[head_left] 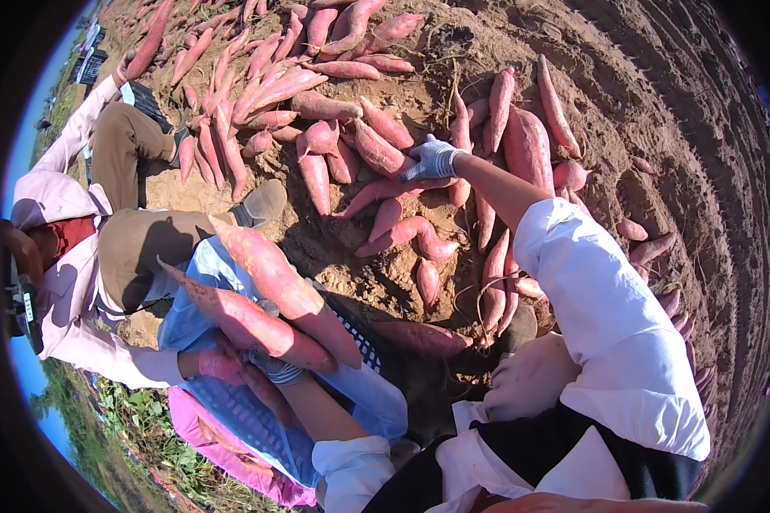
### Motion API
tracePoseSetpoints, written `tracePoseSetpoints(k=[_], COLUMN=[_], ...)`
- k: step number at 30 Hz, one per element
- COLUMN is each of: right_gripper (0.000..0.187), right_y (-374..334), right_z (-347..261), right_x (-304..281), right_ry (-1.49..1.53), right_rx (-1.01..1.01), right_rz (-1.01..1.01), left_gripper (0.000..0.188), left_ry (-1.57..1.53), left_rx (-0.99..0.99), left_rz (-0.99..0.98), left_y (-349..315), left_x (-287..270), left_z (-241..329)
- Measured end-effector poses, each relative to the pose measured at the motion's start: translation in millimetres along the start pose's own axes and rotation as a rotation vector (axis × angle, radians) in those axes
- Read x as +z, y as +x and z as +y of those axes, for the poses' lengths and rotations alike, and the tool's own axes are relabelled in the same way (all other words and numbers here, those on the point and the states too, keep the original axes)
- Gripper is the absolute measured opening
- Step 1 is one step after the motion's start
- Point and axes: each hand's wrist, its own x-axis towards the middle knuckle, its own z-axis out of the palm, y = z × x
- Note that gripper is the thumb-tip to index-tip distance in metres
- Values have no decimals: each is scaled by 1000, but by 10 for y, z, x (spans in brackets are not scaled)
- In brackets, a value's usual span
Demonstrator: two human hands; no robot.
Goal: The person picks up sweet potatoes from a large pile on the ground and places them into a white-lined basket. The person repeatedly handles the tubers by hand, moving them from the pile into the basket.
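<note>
Across broad bare soil [659,103], loose sweet potatoes [278,90] lie spread beyond a blue liner [385,406]. Above that liner, the left hand [275,368] grips two large sweet potatoes [278,274] from beneath; the right hand [434,162] touches a slimmer root [375,195], its closure unclear. Gathering seems in hand; the next move probably calls for a secure right grasp.
</note>
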Motion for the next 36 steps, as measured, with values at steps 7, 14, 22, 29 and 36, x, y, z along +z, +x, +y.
tracePoseSetpoints(k=[7,14,22,29,36], right_gripper=[61,70,72,55,51], right_y=[-1552,-2942,-3871,-5018,-5693], right_z=[36,13,27,365,-1015], right_x=[670,1383,1927,2023,954], right_ry=[989,2124,2066,2034,1487], right_rx=[86,339,264,176,-37], right_rz=[-1,49,540,856,1086], left_gripper=[58,58,52,66,82], left_ry=[-145,-412,-512,-191,-31], left_rx=[-55,-5,-214,-233,-406], left_rz=[-123,-308,-794,-375,-292], left_y=[-97,-13,190,-494,-1024], left_x=[-206,-574,-1391,-2666,-2981], left_z=[6,190,1445,1294,809])
